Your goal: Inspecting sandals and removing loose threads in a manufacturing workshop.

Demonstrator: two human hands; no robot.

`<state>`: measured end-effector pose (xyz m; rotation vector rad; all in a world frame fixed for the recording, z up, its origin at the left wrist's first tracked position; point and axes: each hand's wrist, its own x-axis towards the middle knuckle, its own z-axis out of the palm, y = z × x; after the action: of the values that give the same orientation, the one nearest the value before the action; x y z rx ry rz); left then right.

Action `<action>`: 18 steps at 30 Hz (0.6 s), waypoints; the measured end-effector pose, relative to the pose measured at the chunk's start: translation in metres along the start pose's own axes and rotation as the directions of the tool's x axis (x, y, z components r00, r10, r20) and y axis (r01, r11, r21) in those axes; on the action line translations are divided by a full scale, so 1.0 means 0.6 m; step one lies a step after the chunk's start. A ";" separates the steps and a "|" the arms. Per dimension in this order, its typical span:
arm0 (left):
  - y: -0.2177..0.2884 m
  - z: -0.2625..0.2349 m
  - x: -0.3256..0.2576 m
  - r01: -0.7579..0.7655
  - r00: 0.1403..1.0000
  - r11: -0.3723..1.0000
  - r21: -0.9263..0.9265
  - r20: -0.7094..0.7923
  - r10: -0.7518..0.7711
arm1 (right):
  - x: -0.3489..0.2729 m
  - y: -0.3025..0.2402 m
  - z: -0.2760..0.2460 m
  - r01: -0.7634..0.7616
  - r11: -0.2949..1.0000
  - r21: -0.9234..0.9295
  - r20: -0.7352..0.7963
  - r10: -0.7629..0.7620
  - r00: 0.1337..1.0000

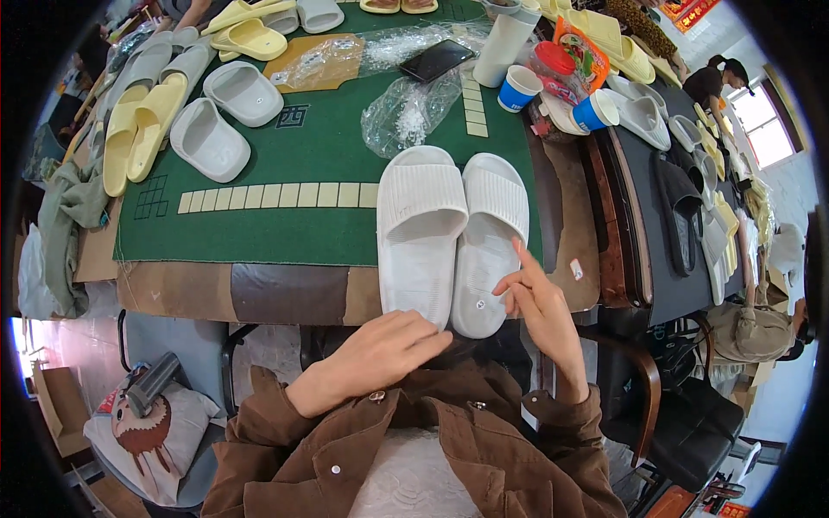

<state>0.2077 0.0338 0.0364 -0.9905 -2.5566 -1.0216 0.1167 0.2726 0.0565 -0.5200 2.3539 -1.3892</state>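
Two white slippers [451, 237] lie side by side at the table's [285, 293] near edge. The left hand [380, 350] rests loosely curled below them, holding nothing; the right hand [537, 298], fingers spread, touches the right slipper. Farther off stand two blue cups [557, 99], a phone [436, 59], gray and yellow slippers [186, 112]

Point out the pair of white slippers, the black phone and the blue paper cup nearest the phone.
Pair of white slippers [420, 226]: head view, on the left slipper's ribbed strap.
Black phone [436, 60]: head view, middle of its dark screen.
Blue paper cup [519, 89]: head view, on its blue side wall.
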 end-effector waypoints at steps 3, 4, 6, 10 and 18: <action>-0.002 0.009 0.004 0.153 0.984 0.985 -0.080 -0.084 -0.160 | 0.006 -0.014 0.008 -0.122 0.973 0.197 -0.046 0.134 0.990; -0.006 0.013 0.005 0.241 0.960 0.964 -0.111 -0.120 -0.253 | 0.007 -0.013 0.009 -0.116 0.964 0.239 -0.056 0.132 0.990; -0.018 0.023 0.009 0.267 0.943 0.946 -0.183 -0.154 -0.296 | 0.009 -0.009 0.010 -0.106 0.953 0.283 -0.065 0.130 0.989; -0.029 0.024 0.028 0.424 0.872 0.850 -0.313 -0.111 -0.476 | 0.026 0.008 0.020 -0.133 0.978 0.159 -0.016 0.137 0.990; -0.067 0.037 0.078 0.377 0.911 0.922 0.082 -0.211 -0.354 | 0.081 0.043 0.058 0.182 0.979 -0.093 -0.205 -0.198 0.959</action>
<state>0.1469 0.0516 0.0185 -0.3625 -2.6558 -0.9757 0.0878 0.2346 0.0121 -0.6633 2.5921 -1.5138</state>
